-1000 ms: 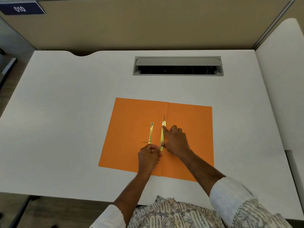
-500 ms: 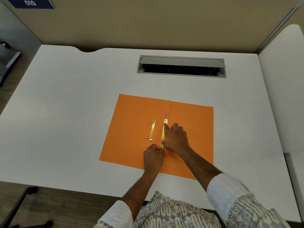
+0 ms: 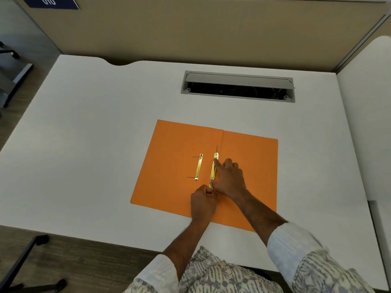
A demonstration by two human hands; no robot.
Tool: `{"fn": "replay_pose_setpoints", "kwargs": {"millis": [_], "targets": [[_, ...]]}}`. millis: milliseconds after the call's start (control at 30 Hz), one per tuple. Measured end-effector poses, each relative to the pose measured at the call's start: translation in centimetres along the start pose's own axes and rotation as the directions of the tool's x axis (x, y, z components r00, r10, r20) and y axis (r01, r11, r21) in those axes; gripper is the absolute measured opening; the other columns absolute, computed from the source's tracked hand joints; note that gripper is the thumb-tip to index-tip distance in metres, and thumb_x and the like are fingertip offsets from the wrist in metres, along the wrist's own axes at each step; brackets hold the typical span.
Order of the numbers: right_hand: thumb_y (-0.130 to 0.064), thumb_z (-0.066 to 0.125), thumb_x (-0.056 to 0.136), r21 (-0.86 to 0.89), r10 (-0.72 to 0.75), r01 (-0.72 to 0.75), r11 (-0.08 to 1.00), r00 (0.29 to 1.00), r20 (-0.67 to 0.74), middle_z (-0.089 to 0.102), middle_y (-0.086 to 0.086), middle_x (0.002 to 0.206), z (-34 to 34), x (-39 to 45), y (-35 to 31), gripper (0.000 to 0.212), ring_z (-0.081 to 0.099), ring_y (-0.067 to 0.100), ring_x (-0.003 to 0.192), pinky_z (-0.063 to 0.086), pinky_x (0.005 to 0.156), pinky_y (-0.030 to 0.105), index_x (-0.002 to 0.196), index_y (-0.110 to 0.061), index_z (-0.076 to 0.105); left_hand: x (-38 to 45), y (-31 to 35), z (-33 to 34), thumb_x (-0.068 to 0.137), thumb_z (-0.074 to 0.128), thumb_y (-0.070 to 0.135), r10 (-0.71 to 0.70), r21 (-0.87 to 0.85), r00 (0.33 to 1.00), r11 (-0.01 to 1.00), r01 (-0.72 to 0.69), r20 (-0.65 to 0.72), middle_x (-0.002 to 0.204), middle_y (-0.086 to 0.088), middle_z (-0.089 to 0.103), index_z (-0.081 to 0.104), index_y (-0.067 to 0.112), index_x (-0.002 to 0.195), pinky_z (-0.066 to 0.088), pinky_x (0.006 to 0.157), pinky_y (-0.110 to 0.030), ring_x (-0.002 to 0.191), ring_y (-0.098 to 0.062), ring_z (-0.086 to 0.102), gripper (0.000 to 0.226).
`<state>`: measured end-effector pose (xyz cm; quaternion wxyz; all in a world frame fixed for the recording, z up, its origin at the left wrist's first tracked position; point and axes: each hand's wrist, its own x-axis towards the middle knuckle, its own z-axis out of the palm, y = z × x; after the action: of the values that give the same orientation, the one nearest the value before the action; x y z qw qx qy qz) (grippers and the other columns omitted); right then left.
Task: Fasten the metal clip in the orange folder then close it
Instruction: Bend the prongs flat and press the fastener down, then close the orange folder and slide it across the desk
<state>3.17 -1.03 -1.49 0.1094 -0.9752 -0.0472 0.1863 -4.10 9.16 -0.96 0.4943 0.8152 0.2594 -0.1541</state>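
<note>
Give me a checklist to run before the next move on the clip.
1. Folder open and flat on the desk: ok.
2. Right hand pressing the clip bar by the fold: ok.
3. Left hand at the bar's near end: ok; what it pinches: cannot tell.
4. Far prong sticking out past the bar, not folded: not ok.
5. Loose bar lying on the left flap, unfitted: not ok.
6. Folder closed: not ok.
</note>
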Motion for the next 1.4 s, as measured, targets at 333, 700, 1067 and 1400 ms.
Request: {"fn": "replay_pose_setpoints", "kwargs": {"millis": [333,700,1067,1400], "targets": [[-0.051,0.066,0.084,0.001,-0.019,0.020,1.000,1.000,-0.012,0.047,0.010,0.124,0.1,-0.1,0.2,0.079,0.047,0.029,0.112,0.046,0.090,0.041,0.148,-0.027,0.028,0.2,0.0,-0.3,0.091,0.062,0.019,-0.036,0.049,0.997,0.998,0.040,-0.067,0.076,-0.004,0.070,0.063,0.014,0.081,0.061,0.063,-0.038,0.066,-0.025,0.069,0.011],[-0.038,0.057,0.092,-0.082,-0.100,0.097,0.992,0.994,-0.033,0.045,0.011,0.127,0.5,-0.7,0.6,0.069,0.046,0.030,0.112,0.045,0.088,0.042,0.150,-0.022,0.024,0.7,-1.9,-2.4,0.087,0.073,0.035,-0.007,0.087,0.999,0.996,0.010,-0.039,0.073,0.008,0.066,0.064,0.019,0.080,0.040,0.055,-0.019,0.066,-0.009,0.061,0.020],[-0.059,0.067,0.079,-0.115,-0.276,0.290,0.950,0.954,0.119,0.008,0.008,0.164,3.8,-6.8,1.9,0.098,0.012,0.032,0.149,0.024,0.116,0.049,0.153,-0.023,0.015,1.7,-8.2,-14.6,0.088,0.072,0.030,0.035,0.316,0.875,0.939,0.136,-0.482,0.121,-0.020,0.057,0.064,0.007,0.113,0.049,0.092,-0.052,0.112,-0.040,0.052,0.034],[-0.061,0.066,0.079,-0.177,-0.288,0.319,0.931,0.941,0.180,-0.008,0.007,0.165,4.7,-5.8,0.3,0.106,-0.002,0.033,0.151,0.015,0.119,0.050,0.154,-0.025,0.002,4.3,-9.1,-19.1,0.089,0.071,0.041,-0.209,0.093,0.872,0.956,0.277,-0.443,0.131,-0.024,0.060,0.057,0.001,0.131,0.043,0.105,-0.053,0.123,-0.041,0.054,0.060]]}}
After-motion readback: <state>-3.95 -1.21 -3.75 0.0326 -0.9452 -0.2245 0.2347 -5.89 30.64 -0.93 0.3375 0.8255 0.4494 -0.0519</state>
